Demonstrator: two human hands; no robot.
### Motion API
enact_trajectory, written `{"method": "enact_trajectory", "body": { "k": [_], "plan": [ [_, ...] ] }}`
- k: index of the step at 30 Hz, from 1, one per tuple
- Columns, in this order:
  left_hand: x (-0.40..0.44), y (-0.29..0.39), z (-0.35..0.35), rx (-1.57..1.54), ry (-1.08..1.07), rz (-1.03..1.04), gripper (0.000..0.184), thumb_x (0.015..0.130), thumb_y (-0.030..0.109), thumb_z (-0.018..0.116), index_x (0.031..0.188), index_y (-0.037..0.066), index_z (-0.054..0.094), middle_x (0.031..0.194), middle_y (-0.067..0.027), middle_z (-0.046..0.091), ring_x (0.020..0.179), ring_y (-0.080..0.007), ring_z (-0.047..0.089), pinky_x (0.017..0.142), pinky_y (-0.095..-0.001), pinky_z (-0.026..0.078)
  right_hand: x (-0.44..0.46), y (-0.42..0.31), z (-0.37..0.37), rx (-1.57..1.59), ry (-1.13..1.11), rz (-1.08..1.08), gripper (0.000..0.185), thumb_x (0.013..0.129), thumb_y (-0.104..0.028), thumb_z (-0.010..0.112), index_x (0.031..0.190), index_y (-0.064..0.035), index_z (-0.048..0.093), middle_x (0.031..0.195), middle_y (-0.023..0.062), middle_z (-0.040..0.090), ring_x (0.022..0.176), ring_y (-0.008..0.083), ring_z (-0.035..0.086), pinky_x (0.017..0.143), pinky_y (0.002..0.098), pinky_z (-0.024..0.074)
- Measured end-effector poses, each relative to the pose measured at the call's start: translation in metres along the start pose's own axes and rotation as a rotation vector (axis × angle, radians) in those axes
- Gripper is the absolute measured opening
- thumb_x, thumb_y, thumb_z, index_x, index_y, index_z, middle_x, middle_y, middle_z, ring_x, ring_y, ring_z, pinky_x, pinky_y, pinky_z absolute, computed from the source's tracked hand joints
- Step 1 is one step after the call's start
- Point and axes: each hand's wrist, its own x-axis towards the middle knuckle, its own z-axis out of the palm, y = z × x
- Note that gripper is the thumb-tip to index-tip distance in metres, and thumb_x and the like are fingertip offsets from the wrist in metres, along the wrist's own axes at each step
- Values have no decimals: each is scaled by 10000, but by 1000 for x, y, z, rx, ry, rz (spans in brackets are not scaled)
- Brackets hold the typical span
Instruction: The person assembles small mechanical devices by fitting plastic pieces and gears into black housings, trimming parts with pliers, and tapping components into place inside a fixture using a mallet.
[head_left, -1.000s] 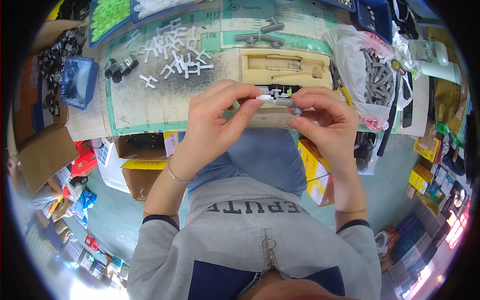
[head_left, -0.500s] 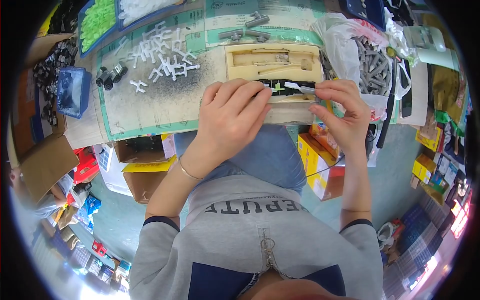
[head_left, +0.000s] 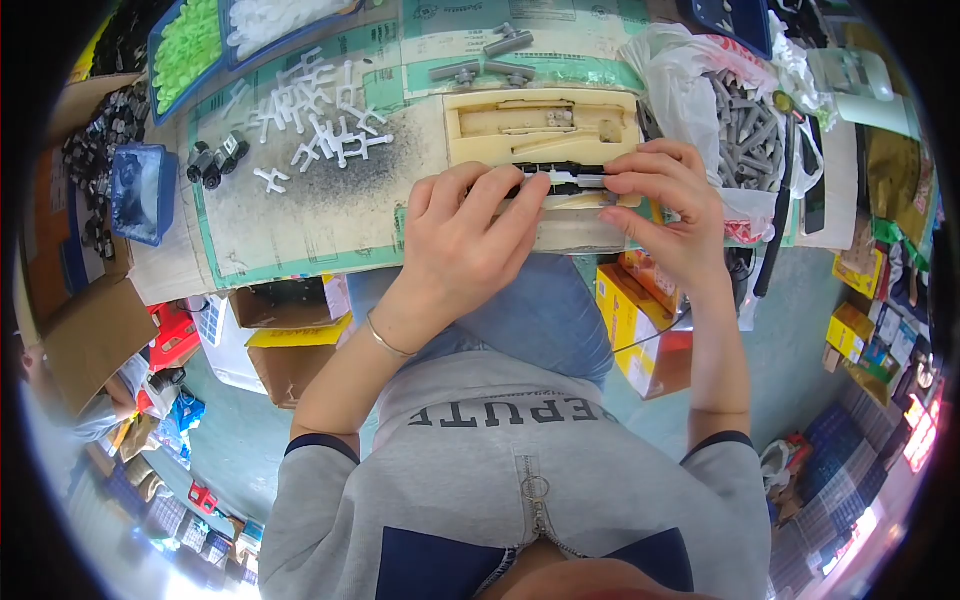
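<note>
A black part (head_left: 562, 168) with white and grey pieces in it lies in the lower part of the cream mould block (head_left: 625, 108). My left hand (head_left: 462, 238) is over its left end, fingertips pressed together on the white piece (head_left: 563, 180). At the right end, my right hand (head_left: 672, 205) pinches a small grey piece (head_left: 606, 190), partly hidden by the fingers. The upper recess of the block holds no black part.
Loose white forked pieces (head_left: 325, 122) and black wheeled parts (head_left: 217, 160) are on the left. Grey cylinders (head_left: 505, 42) lie behind the block. A plastic bag of grey parts (head_left: 745, 125) stands right. Blue bins (head_left: 145, 195) sit around the edges.
Both hands have come down from holding the white and grey pieces in the air to the black part in the block. The right hand has lately shifted slightly left and the white piece now sits lower.
</note>
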Motion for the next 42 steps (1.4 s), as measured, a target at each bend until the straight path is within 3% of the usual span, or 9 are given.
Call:
{"method": "enact_trajectory", "body": {
  "k": [13, 21, 34, 36, 40, 42],
  "plan": [
    [0, 2, 2, -25, 49, -33, 283, 694, 140, 662, 973, 110, 625, 954, 4, 573, 867, -173, 544, 705, -314, 374, 2, -18, 6, -169, 174, 37, 179, 682, -94, 734, 852, -87, 681, 841, 14, 609, 902, 212, 540, 801, 340, 372],
    [-2, -1, 4, -18, 66, -9, 276, 675, 130, 664, 948, 107, 632, 937, 8, 584, 866, -171, 549, 713, -312, 375, 13, -19, 25, -16, 135, 18, 88, 702, -48, 688, 774, -48, 638, 740, 65, 572, 691, 234, 551, 598, 332, 443],
    [0, 1, 1, 27, 4, 10, 391, 654, 115, 650, 1044, 127, 642, 938, 11, 556, 863, -168, 533, 697, -312, 367, 13, -21, 20, -107, 87, -34, 102, 711, -42, 686, 807, -40, 652, 744, 58, 570, 699, 222, 560, 604, 317, 449],
    [0, 1, 2, 32, 8, 16, 393, 650, 114, 650, 1043, 126, 642, 937, 11, 555, 861, -167, 532, 695, -312, 365, 9, -26, 13, 170, 134, 204, 117, 734, -9, 674, 849, -14, 654, 788, 79, 583, 733, 214, 587, 630, 296, 464],
    [-1, 0, 3, 38, 15, 18, 394, 641, 111, 650, 1035, 125, 644, 939, 9, 553, 858, -167, 529, 687, -310, 361, -3, -14, 5, 116, 184, 270, 130, 749, 15, 664, 878, 4, 651, 823, 96, 591, 770, 215, 605, 663, 285, 474],
    [1, 1, 3, 36, 13, 17, 391, 646, 108, 647, 1036, 125, 642, 941, 9, 553, 859, -168, 530, 686, -312, 360, -6, -10, 6, 1, 180, 184, 123, 748, 17, 663, 869, 1, 652, 836, 99, 592, 779, 228, 605, 673, 289, 476]
  ]
}}
